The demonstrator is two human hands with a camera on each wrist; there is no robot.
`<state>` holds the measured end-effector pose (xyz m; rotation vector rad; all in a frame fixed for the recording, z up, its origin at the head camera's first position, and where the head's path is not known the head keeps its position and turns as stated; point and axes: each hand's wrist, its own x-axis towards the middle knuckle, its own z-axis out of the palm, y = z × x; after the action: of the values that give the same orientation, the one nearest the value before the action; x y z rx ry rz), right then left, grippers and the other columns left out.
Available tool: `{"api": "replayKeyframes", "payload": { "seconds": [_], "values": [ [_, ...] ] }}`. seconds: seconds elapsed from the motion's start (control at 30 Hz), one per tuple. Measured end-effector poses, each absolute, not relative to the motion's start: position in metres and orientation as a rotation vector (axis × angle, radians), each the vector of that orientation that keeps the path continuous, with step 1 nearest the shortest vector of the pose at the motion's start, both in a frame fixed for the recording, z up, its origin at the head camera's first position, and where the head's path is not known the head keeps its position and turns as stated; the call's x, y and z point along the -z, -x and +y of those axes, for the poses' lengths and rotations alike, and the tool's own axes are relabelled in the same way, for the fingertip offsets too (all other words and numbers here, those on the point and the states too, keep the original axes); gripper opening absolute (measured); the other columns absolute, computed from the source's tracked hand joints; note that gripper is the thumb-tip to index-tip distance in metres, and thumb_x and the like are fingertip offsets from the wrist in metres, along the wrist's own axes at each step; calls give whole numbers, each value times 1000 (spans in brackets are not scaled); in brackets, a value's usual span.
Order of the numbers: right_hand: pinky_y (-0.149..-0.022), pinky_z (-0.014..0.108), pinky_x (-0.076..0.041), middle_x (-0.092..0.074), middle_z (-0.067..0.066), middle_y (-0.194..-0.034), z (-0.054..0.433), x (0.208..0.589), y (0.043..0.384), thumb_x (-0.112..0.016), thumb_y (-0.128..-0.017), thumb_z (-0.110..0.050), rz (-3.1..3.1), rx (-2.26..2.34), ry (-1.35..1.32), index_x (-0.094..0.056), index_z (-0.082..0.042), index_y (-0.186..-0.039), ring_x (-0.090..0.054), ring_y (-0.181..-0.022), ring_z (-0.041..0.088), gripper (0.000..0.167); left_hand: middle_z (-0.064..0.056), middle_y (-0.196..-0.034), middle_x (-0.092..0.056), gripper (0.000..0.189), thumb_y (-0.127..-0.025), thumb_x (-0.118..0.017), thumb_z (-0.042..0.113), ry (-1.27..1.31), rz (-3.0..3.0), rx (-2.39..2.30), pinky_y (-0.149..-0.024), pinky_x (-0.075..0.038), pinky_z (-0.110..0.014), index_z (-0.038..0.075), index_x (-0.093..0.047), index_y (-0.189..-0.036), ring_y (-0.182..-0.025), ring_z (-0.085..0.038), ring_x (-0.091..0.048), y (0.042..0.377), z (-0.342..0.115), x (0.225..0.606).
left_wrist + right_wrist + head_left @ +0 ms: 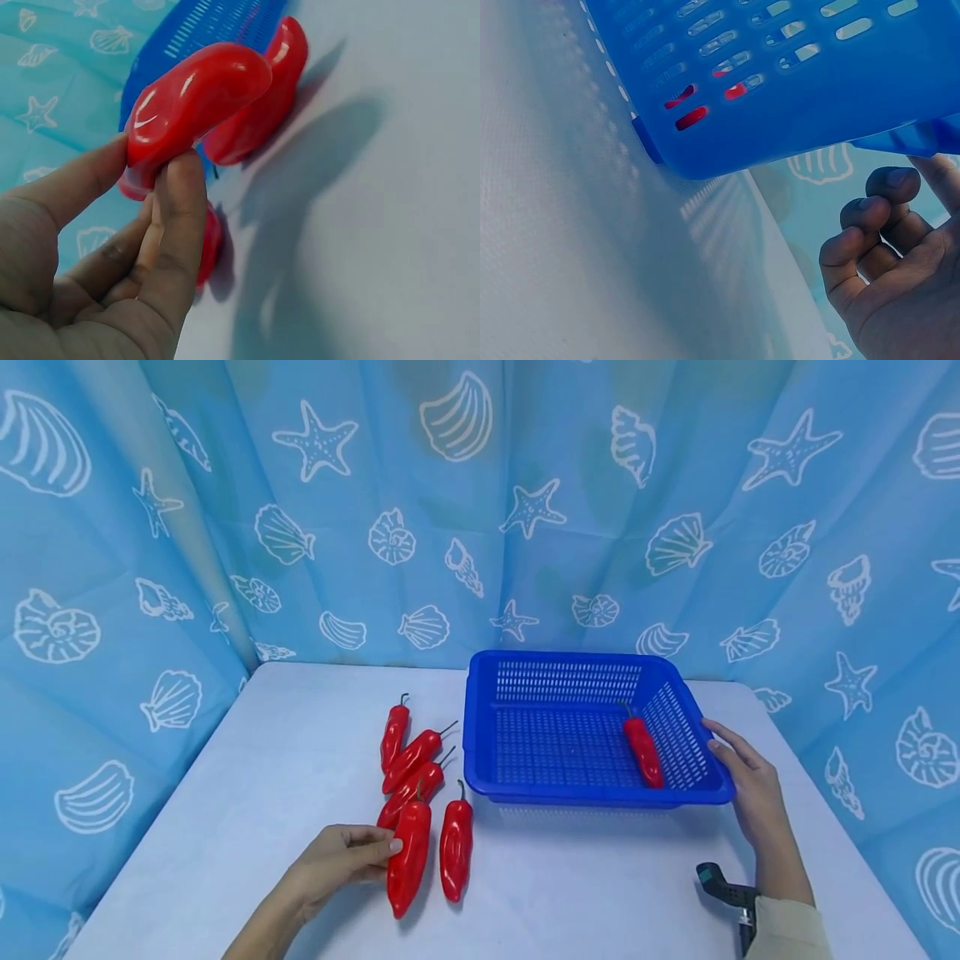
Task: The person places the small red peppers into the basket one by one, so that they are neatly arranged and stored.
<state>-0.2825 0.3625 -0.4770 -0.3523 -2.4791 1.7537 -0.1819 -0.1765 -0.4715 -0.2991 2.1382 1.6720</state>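
My left hand [341, 864] pinches a red chili pepper [409, 858] between thumb and fingers. In the left wrist view this pepper [191, 97] is above the tabletop, which carries a shadow. Another red pepper [456, 852] lies just right of it, and several more [408, 762] lie in a loose row behind. My right hand [753, 781] holds the right rim of a blue plastic basket [600, 795]. Seen from the right wrist, the other fingers [866, 214] curl below that rim. One red pepper [643, 752] lies inside the basket at its right side.
The white table [247, 777] carries everything. Behind and at the sides hangs a blue curtain [450, 502] with white shells and starfish. Near my right forearm is a small black device [723, 887], beside the sleeve [787, 927].
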Motion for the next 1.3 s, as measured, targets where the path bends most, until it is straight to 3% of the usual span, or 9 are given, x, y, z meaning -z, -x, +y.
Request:
{"api": "replayKeyframes", "payload": {
  "seconds": [0.37,0.67,0.9,1.3],
  "values": [
    [-100,45,-39,-23,14,-163,365,478,282,-45,-99,-61,-2502,-1724,341,-36,-38,-155,-34,-141,46,61,-13,-105,-68,55,-82,-83,34,363,2091,-1847,-83,-59,-42,-3,-66,-119,-88,-24,-71,195,-155,452],
    [-96,36,-46,-26,16,-162,361,479,282,-45,-100,-59,-2483,-1748,333,-36,-31,-156,-36,-140,46,63,-14,-106,-68,54,-84,-81,33,346,2049,-1969,-84,-59,-42,-2,-66,-122,-89,-25,-70,202,-146,439],
    [-91,28,-50,-29,19,-160,364,479,282,-45,-99,-62,-2475,-1736,319,-38,-35,-155,-39,-138,47,62,-15,-113,-66,56,-85,-81,36,305,2030,-2003,-89,-57,-44,0,-65,-125,-93,-25,-70,212,-137,434],
    [-96,37,-45,-28,16,-161,365,480,281,-46,-98,-62,-2482,-1733,323,-37,-37,-155,-39,-138,45,62,-14,-110,-68,51,-87,-79,31,185,2055,-2023,-91,-55,-45,0,-65,-125,-93,-25,-70,231,-122,413]
  ]
}}
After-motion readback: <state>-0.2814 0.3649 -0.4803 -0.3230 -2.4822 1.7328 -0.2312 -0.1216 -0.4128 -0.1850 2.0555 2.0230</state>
